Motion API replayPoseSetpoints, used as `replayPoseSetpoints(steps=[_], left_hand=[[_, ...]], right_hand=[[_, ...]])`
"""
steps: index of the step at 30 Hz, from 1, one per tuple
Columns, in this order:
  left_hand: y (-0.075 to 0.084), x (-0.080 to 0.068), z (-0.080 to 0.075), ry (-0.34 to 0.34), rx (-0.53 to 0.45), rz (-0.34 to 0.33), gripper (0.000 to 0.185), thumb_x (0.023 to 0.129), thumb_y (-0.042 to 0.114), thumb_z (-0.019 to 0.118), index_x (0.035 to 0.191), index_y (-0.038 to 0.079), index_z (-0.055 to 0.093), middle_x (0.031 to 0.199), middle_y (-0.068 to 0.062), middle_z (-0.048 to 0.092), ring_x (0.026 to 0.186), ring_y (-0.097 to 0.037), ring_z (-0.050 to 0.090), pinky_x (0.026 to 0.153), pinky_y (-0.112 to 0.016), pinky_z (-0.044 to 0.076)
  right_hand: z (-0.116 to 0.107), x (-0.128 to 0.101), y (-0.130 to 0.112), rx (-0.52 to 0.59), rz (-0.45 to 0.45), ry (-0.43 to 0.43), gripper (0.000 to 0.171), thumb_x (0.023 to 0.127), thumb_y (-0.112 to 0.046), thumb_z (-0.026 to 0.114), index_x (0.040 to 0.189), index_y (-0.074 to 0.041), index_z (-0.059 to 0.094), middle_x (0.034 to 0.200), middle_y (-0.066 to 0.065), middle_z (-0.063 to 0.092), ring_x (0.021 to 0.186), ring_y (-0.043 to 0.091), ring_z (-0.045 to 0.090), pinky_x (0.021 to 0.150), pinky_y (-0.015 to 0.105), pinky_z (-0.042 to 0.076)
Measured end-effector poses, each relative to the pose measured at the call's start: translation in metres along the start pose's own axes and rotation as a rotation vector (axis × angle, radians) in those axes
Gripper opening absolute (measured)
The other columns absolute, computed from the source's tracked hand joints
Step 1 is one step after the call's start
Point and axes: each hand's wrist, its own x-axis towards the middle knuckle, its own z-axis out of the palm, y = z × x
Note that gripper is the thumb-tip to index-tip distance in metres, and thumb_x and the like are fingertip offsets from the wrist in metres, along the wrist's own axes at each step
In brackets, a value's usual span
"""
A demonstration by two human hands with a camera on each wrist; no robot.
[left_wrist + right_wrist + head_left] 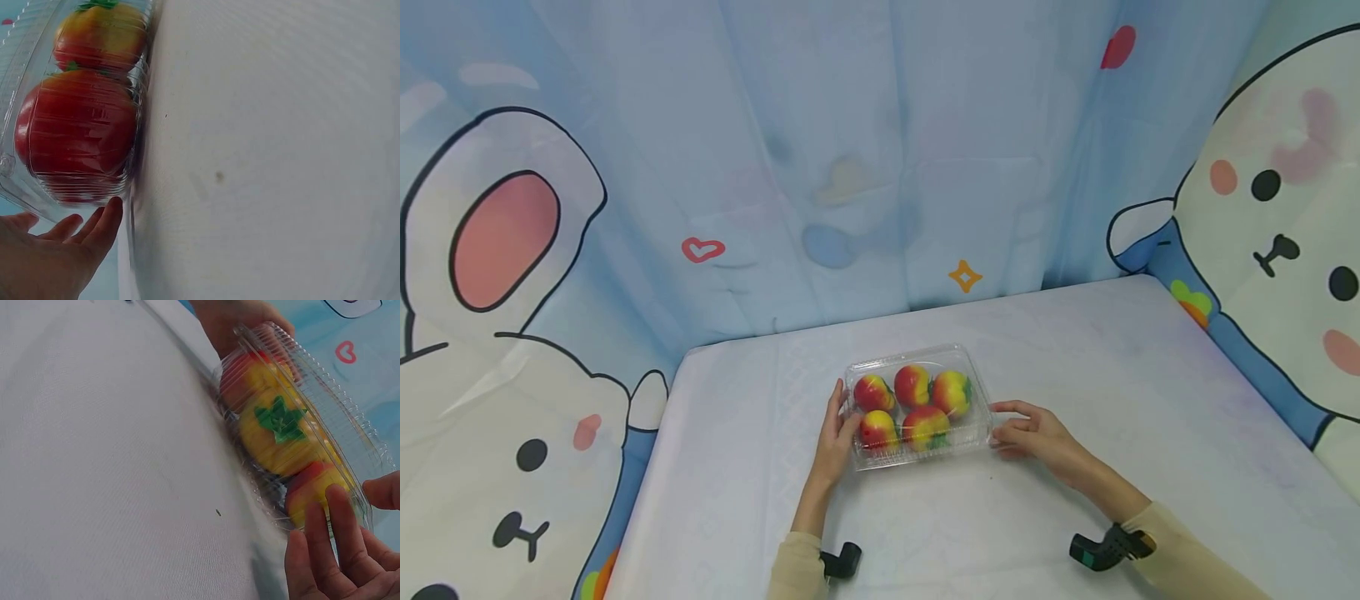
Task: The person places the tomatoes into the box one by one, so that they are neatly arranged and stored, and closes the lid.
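Observation:
A clear plastic clamshell box (861, 461) lies on the white table, its lid down over several red-and-yellow fruits (912, 386) with green leaves. My left hand (833, 442) is at the box's left end, fingers along that side and thumb by the near corner. In the left wrist view, the left fingertips (114, 203) reach the end wall. At the opposite end is my right hand (1033, 435), its fingers extended towards the box's right side. The right wrist view has its fingers (340, 512) overlapping the ribbed wall, with the thumb (382, 489) beside the lid edge.
A white cloth covers the table (730, 467). Behind it hangs a light blue curtain (850, 167) printed with cartoon animals. Black wrist cameras (841, 561) sit at both sleeves, near the table's front.

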Motion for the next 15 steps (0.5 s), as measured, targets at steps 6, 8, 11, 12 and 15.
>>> replayPoseSetpoints(steps=[6,8,11,12,15], left_hand=[[-0.003,-0.001,-0.002,0.006,0.041,-0.002,0.059,0.104,0.022,0.041,0.158,0.013,0.018,0.156,-0.021,0.030,0.138,-0.046,0.038,0.112,-0.061,0.028],[-0.002,-0.001,-0.004,0.003,0.062,-0.002,0.059,0.105,0.023,0.040,0.159,0.013,0.018,0.157,-0.020,0.030,0.138,-0.045,0.038,0.112,-0.061,0.027],[0.000,0.000,-0.007,0.002,0.081,0.008,0.060,0.105,0.025,0.041,0.158,0.010,0.018,0.158,-0.020,0.028,0.137,-0.046,0.039,0.111,-0.063,0.028],[0.000,0.001,-0.008,0.003,0.089,0.013,0.060,0.105,0.026,0.041,0.158,0.009,0.018,0.158,-0.020,0.028,0.136,-0.046,0.039,0.110,-0.063,0.029],[0.002,0.003,-0.012,0.012,0.120,0.024,0.062,0.104,0.028,0.042,0.158,0.009,0.019,0.159,-0.020,0.027,0.136,-0.046,0.040,0.109,-0.063,0.031]], right_hand=[[-0.004,0.002,0.002,-0.050,0.028,0.015,0.056,0.097,-0.016,0.061,0.141,0.009,0.039,0.104,0.016,0.071,0.093,0.022,0.070,0.082,0.036,0.059],[-0.007,0.004,0.001,-0.078,0.029,0.026,0.054,0.097,-0.018,0.061,0.141,0.007,0.041,0.104,0.016,0.071,0.092,0.023,0.069,0.081,0.035,0.059],[-0.013,0.007,-0.003,-0.124,0.028,0.044,0.053,0.098,-0.019,0.060,0.141,0.005,0.042,0.105,0.016,0.071,0.091,0.023,0.068,0.081,0.033,0.059],[-0.015,0.009,-0.005,-0.134,0.024,0.051,0.053,0.098,-0.020,0.060,0.141,0.005,0.042,0.106,0.017,0.070,0.092,0.023,0.068,0.081,0.033,0.059],[-0.020,0.014,-0.012,-0.186,-0.004,0.067,0.052,0.099,-0.020,0.059,0.141,0.006,0.042,0.109,0.020,0.070,0.095,0.024,0.069,0.083,0.035,0.058]])
